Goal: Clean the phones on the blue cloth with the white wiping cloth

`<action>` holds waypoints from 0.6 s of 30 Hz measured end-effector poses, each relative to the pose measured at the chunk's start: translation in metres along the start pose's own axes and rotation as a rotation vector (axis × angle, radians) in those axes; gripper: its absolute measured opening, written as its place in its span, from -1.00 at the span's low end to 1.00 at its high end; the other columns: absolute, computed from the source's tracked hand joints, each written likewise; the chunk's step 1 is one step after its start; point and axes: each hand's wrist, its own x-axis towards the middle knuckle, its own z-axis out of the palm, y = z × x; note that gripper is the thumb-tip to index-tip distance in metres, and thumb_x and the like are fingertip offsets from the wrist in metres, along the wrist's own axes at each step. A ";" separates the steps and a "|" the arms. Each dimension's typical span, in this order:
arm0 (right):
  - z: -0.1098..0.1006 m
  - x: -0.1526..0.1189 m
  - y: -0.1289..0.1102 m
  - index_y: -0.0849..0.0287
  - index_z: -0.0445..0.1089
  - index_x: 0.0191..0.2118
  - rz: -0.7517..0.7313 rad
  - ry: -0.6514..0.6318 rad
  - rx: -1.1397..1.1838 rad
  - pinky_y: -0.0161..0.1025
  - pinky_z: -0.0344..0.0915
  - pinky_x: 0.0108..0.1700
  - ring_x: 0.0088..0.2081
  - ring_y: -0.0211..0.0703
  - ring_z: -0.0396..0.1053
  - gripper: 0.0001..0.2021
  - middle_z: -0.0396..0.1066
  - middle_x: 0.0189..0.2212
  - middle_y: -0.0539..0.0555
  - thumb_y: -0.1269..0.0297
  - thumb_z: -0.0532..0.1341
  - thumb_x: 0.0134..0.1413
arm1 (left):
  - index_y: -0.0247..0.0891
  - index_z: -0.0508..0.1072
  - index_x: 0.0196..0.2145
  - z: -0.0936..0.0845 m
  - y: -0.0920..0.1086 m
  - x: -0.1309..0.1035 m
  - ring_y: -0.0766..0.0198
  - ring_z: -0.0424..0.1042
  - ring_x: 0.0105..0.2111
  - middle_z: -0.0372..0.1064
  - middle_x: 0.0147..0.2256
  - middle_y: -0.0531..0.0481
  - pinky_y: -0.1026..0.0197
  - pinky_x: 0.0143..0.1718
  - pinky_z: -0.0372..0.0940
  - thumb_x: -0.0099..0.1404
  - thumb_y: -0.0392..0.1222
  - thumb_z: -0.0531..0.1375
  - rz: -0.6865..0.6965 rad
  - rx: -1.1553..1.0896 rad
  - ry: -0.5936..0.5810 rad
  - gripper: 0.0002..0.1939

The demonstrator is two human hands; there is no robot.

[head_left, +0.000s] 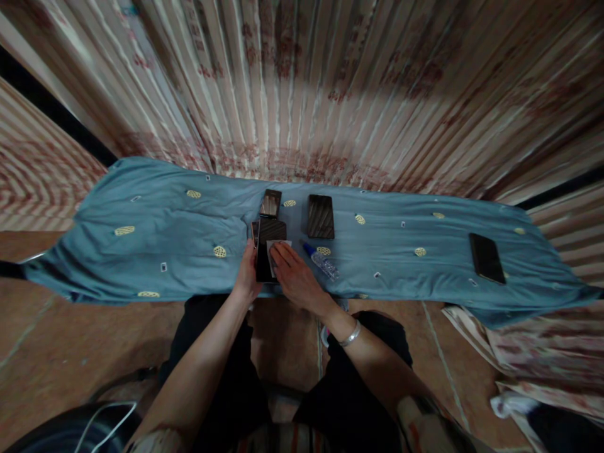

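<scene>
My left hand (246,274) grips the left edge of a glossy black tablet-like device (272,229), near the front edge of the cloth-covered surface. My right hand (295,274) presses a thin white wipe (272,259) onto the device's lower right part, its fingers together over the wipe. Beyond it lies a smaller dark phone-like device (270,204) with a reflective screen. Another dark strip shows at the device's left edge; I cannot make out what it is. Just right of my right hand, a clear bottle with a blue cap (323,261) lies on its side.
A dark rectangular device (321,216) lies behind the bottle, and a black one (487,258) lies far right. A blue cloth with yellow pineapples (401,242) covers the surface. Pleated curtains (321,94) hang behind. Below left is a dark round object with a white cable (106,423).
</scene>
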 end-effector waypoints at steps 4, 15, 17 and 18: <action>-0.003 0.000 0.002 0.39 0.17 0.36 0.009 0.007 0.011 0.11 0.15 0.42 0.42 0.02 0.07 -0.50 0.26 0.31 0.33 0.43 -0.05 0.39 | -0.29 0.47 0.17 0.001 0.000 0.001 -0.07 0.50 0.08 0.58 -0.07 -0.21 -0.01 0.03 0.40 0.51 0.03 -0.15 -0.019 -0.005 0.006 -0.42; -0.003 -0.002 -0.003 0.45 0.24 0.31 -0.038 -0.018 0.022 0.05 0.14 0.43 0.41 0.04 0.08 -0.53 0.26 0.31 0.35 0.36 0.03 0.38 | -0.32 0.47 0.16 0.001 -0.001 0.002 -0.01 0.44 0.15 0.58 -0.04 -0.20 0.05 0.09 0.38 0.51 0.00 -0.15 0.042 -0.001 0.043 -0.44; -0.002 -0.003 -0.004 0.44 0.24 0.31 -0.045 -0.021 0.023 0.05 0.14 0.42 0.41 0.05 0.08 -0.53 0.26 0.31 0.33 0.35 0.04 0.38 | -0.31 0.47 0.16 0.001 0.000 0.001 -0.02 0.44 0.15 0.58 -0.03 -0.19 0.03 0.10 0.39 0.51 0.02 -0.14 0.030 0.017 0.056 -0.44; -0.002 -0.003 -0.004 0.44 0.24 0.31 -0.045 -0.021 0.024 0.06 0.14 0.43 0.41 0.05 0.08 -0.53 0.26 0.31 0.33 0.35 0.03 0.38 | -0.30 0.47 0.17 0.001 0.000 0.001 -0.02 0.44 0.15 0.57 -0.02 -0.18 0.02 0.10 0.39 0.51 0.02 -0.14 0.027 0.021 0.055 -0.44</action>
